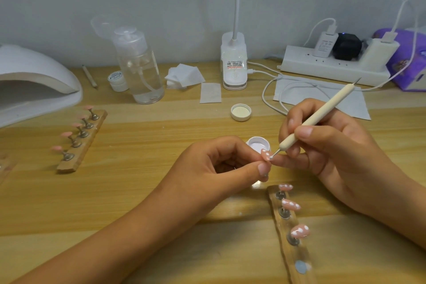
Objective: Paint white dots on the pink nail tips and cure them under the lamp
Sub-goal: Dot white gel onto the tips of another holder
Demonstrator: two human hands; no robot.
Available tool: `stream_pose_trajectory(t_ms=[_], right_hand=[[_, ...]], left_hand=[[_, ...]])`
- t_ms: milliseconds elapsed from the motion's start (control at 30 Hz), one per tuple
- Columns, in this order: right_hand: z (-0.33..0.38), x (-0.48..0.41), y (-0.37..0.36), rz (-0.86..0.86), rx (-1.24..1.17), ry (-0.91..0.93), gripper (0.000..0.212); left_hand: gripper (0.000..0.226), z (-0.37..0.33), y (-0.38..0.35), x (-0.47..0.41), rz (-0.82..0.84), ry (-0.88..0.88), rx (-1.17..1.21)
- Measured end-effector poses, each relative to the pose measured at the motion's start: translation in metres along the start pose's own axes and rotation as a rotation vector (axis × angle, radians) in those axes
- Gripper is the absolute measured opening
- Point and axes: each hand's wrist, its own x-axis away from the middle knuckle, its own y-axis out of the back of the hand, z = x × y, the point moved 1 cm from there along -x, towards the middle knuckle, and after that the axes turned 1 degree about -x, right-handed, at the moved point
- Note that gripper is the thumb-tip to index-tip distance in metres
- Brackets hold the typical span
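Note:
My left hand point(221, 163) pinches a pink nail tip point(265, 154) on its small stand, with white dots on it. My right hand point(327, 143) grips a cream dotting tool point(322, 115) like a pen; its metal ball end touches the tip. Just behind sits an open pot of white gel point(258, 143). A wooden holder point(291, 235) at the lower right carries three pink tips with white dots. Another wooden holder point(81, 143) at the left carries several plain pink tips. The white curing lamp point(34, 80) stands at the far left.
On the wooden table lie a pot lid point(241, 112), a clear pump bottle point(140, 69), a small white jar point(118, 80), cotton pads point(184, 75), a desk lamp base point(234, 62), a power strip point(334, 62) with cables, and a purple tissue pack point(410, 60).

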Motion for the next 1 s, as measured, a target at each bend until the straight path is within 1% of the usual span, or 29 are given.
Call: stream_pose_trajectory(t_ms=[133, 367, 633, 700, 800, 1000], right_hand=[[0.0004, -0.0002, -0.0001, 0.000, 0.001, -0.002, 0.002], [0.0005, -0.0008, -0.0003, -0.009, 0.003, -0.001, 0.002], [0.0039, -0.0001, 0.0000, 0.043, -0.045, -0.007, 0.003], [0.0035, -0.0007, -0.0002, 0.027, -0.045, -0.014, 0.003], [0.0018, -0.0026, 0.0007, -0.043, -0.037, -0.031, 0.013], [0.0008, -0.0031, -0.0003, -0.054, -0.018, -0.028, 0.004]], left_hand=[[0.002, -0.0006, 0.0000, 0.0004, -0.004, 0.003, 0.001], [0.002, -0.0012, -0.0004, 0.0002, -0.003, -0.003, 0.002], [0.006, -0.0001, 0.0007, 0.0011, 0.014, -0.004, -0.005], [0.007, 0.0001, 0.0008, 0.0010, 0.015, -0.005, -0.008], [0.005, -0.0010, 0.0006, 0.0015, 0.025, -0.012, -0.001], [0.010, -0.0023, -0.0002, 0.0010, 0.027, -0.010, -0.006]])
